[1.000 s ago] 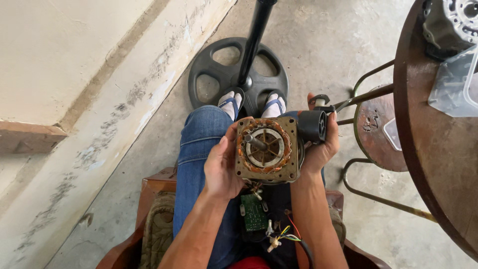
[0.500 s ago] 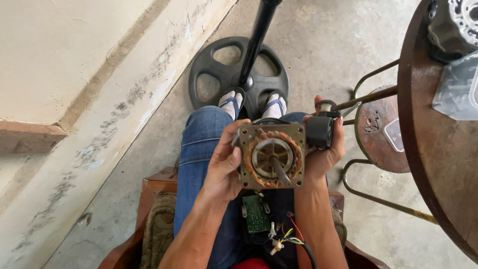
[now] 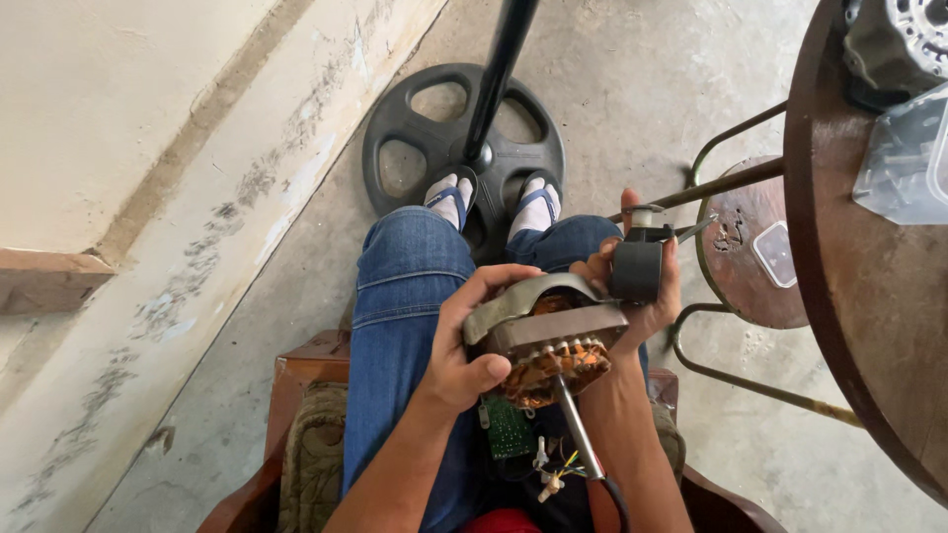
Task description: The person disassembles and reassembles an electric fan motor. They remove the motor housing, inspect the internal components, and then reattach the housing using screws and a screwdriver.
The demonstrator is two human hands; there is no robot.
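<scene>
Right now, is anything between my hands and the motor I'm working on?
Nothing visible is. The left hand grips the motor directly on its left side, fingers over its top edge. The right hand is against the motor's right side while also holding the black cylinder. The shaft points back toward the body.

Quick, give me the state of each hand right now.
Left hand: closed around the left side of the motor stator.
Right hand: closed, holding the black cylindrical part and supporting the stator's right side.
</scene>
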